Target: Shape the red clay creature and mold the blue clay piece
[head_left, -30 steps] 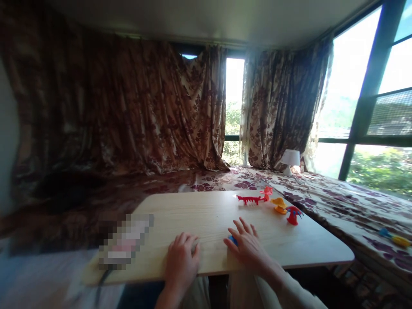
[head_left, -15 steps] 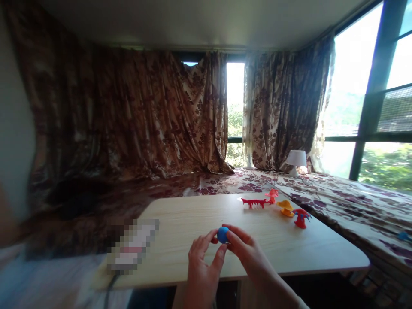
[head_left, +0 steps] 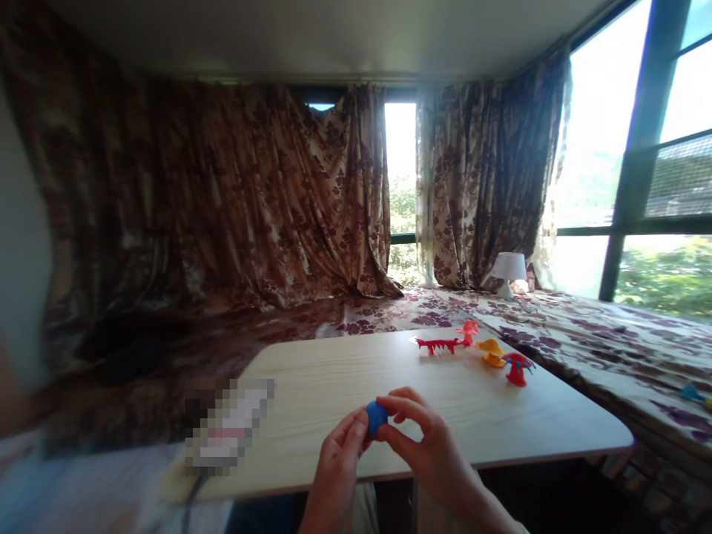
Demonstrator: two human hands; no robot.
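A small blue ball, which looks like modelling clay, is held between both hands above the near part of the table. My left hand pinches it from the left with thumb and fingers. From the right, my right hand grips it between thumb and fingertips, with the fingers bent in a ring. The ball's outline is slightly uneven, and its ends are partly covered by fingertips.
On the wooden table, toward the far right, stand a long red spiky figure, a light red figure, a yellow figure and a red-and-blue figure. A blurred-out object with a cable lies left. Behind stands a lamp.
Both hands have shifted slightly left and down with the blue ball. My left thumb has come up against it, my right grip has changed, and the ball looks less round.
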